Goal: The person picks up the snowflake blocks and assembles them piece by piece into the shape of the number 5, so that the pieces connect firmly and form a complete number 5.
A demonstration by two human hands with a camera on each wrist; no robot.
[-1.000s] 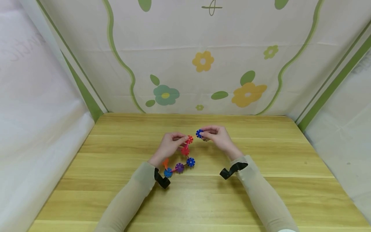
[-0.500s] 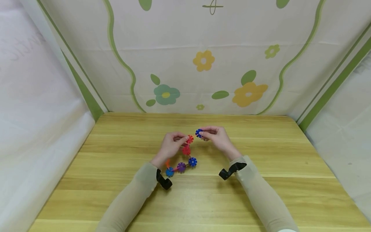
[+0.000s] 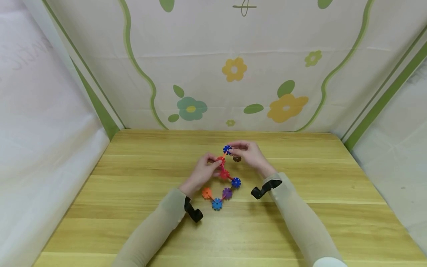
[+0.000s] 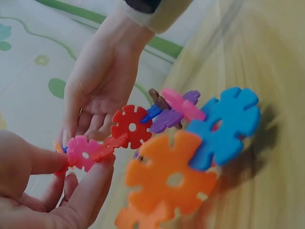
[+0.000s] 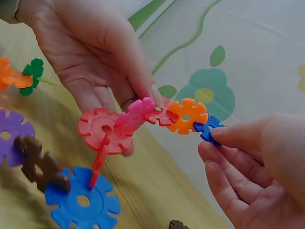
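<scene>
A chain of slotted plastic snowflake discs hangs between the two hands above the table. My left hand (image 3: 201, 172) pinches a red disc (image 3: 221, 160) between thumb and fingers. To its right, my right hand (image 3: 250, 155) pinches a dark blue disc (image 3: 227, 150) at the chain's upper end. In the right wrist view an orange disc (image 5: 187, 117) links that blue disc to the red one. Lower down come another dark blue disc (image 3: 236, 182), a purple disc (image 3: 227, 193), a lighter blue disc (image 3: 217, 204) and an orange disc (image 3: 207, 193). Fingers cover part of the red disc.
A loose-looking brown disc (image 3: 237, 158) shows just below the right hand. The wooden table (image 3: 300, 230) spreads under both arms. Behind it stands a white cloth wall (image 3: 207, 40) printed with flowers, and more white cloth closes both sides. Black straps hang from both wrists.
Left hand has moved right, and the lower chain has swung right with it, bringing the orange disc out from behind the wrist. Right hand has risen slightly, showing more of the brown disc.
</scene>
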